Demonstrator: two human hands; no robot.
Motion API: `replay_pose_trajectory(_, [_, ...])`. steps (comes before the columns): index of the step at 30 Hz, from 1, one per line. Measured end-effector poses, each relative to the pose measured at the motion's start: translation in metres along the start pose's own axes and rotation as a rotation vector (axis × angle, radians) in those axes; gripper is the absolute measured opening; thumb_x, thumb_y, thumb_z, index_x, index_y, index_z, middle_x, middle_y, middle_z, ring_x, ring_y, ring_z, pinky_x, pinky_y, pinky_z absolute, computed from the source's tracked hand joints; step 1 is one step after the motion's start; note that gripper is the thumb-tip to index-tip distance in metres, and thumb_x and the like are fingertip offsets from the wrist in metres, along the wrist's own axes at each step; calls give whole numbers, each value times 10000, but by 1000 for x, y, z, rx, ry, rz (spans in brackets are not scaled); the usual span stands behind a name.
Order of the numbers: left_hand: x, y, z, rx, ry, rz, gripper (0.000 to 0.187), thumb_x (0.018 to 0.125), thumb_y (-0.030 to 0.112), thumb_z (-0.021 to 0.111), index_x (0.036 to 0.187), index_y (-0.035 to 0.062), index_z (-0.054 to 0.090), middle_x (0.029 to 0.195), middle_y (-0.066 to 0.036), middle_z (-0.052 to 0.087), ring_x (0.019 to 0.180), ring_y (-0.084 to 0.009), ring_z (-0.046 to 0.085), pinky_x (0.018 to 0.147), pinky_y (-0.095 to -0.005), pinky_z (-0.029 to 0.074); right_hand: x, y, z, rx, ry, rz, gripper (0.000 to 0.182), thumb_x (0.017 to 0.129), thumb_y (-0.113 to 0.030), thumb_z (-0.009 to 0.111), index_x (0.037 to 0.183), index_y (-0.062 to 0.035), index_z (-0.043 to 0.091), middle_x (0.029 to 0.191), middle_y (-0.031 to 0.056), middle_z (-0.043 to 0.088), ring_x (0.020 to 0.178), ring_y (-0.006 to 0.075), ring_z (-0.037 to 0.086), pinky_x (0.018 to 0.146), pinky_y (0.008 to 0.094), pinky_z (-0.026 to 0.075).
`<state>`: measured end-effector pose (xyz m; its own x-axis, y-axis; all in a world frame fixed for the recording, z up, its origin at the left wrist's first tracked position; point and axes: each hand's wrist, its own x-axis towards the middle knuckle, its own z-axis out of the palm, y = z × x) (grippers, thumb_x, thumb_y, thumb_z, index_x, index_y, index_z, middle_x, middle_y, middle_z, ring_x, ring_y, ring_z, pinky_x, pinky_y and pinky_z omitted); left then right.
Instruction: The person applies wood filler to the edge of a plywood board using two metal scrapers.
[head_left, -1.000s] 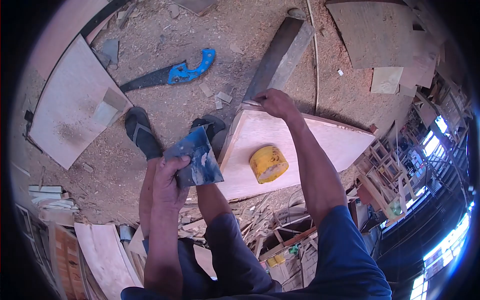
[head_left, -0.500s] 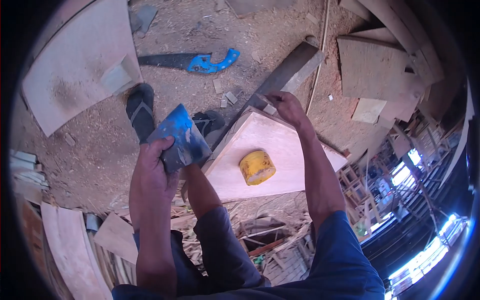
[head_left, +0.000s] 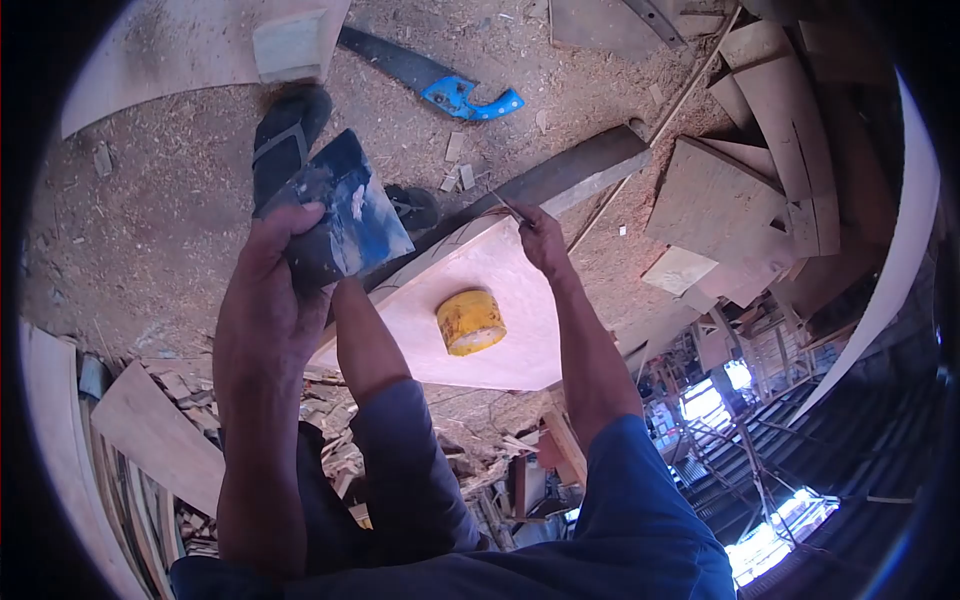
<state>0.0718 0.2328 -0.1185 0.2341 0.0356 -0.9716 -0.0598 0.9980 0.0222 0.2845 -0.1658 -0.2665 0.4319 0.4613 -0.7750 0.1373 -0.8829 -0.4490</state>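
My left hand (head_left: 268, 255) grips a flat blue board (head_left: 352, 205) smeared with whitish paste, thumb on its top face. In my right hand (head_left: 541, 238) is a small thin-bladed scraper (head_left: 507, 204), closed between the fingers. Its blade lies close over the upper edge of a pale wooden panel (head_left: 530, 345). A stained yellow tub (head_left: 471, 322) rests on that panel, below and left of my right hand. Behind the panel's edge runs a long dark timber beam (head_left: 560, 175).
A handsaw with a blue handle (head_left: 462, 97) lies on the sawdust-covered floor (head_left: 180, 230). Plywood offcuts (head_left: 715, 200) are piled at the right. Near my sandalled foot (head_left: 290, 135) is a large pale sheet (head_left: 190, 50). Scrap wood (head_left: 160, 435) lies at lower left.
The view has turned, shifting the saw and beam rightward and the tub left. My right hand has come lower with the scraper, nearer the tub. The blue board is tilted differently in my left hand.
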Motion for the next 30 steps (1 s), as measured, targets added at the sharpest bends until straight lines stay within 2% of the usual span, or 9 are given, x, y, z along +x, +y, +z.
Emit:
replay_pose_trajectory(3, [-5,3,12,-63,-18,-12,276,917,152,691,1152,28,618,1048,-74,672,907,-149,662,835,-268,528,-19,-25,-9,-349,-28,-19,617,824,93,536,1384,-141,647,1192,221,683,1085,390,677,964,443,552])
replay_pose_trajectory(4, [-7,4,14,-92,-21,-13,276,915,143,685,1153,22,615,1049,-76,673,909,-151,662,835,-271,530,-23,-22,-12,-368,-7,-114,610,839,77,521,1386,-164,642,1248,210,668,1108,398,666,964,466,555])
replay_pose_trajectory(7, [-6,4,6,-56,-44,-15,258,943,193,665,1132,20,639,1093,-75,704,1006,-162,696,917,-293,542,-21,-26,-31,-639,-11,-181,544,869,35,502,1330,-179,694,1245,179,688,1091,392,677,950,451,564])
replay_pose_trajectory(10, [-10,9,8,-110,-65,-4,254,941,187,669,1130,19,642,1087,-86,708,1019,-165,697,921,-300,543,-1,-45,-50,-777,-73,-137,480,891,-31,512,1285,-212,719,1251,136,699,1076,372,690,924,438,575])
replay_pose_trajectory(13, [-7,10,7,-145,-45,15,263,939,183,672,1140,15,641,1091,-94,716,1013,-175,704,934,-315,546,37,-88,-58,-811,-283,-115,458,895,-58,512,1246,-238,744,1226,98,727,1059,344,708,898,433,581])
replay_pose_trajectory(19, [-2,16,3,-180,-82,25,294,942,162,659,1188,3,631,1109,-109,727,1014,-179,718,959,-327,554,100,-83,-32,-1082,-675,-154,349,923,-174,563,1171,-291,779,1094,94,770,1018,301,740,847,445,600])
replay_pose_trajectory(25, [-2,23,4,-257,-135,83,281,932,103,642,1172,-42,661,1095,-124,730,979,-190,731,929,-325,574,97,-98,-29,-1200,-675,-257,279,948,-209,552,1055,-267,803,1056,68,777,1009,290,743,844,443,602])
replay_pose_trajectory(28, [-4,27,7,-259,-129,92,278,931,87,640,1175,-42,661,1095,-126,732,981,-194,737,928,-327,584,87,-94,-39,-1022,-597,-249,266,962,-220,543,1006,-256,803,1011,74,779,972,293,745,827,456,601])
replay_pose_trajectory(30, [-1,27,7,-263,-117,88,280,928,83,644,1177,-43,663,1089,-126,734,979,-196,740,924,-325,588,79,-93,-44,-1081,-589,-335,272,971,-217,538,1001,-261,804,997,92,776,955,299,742,820,461,599])
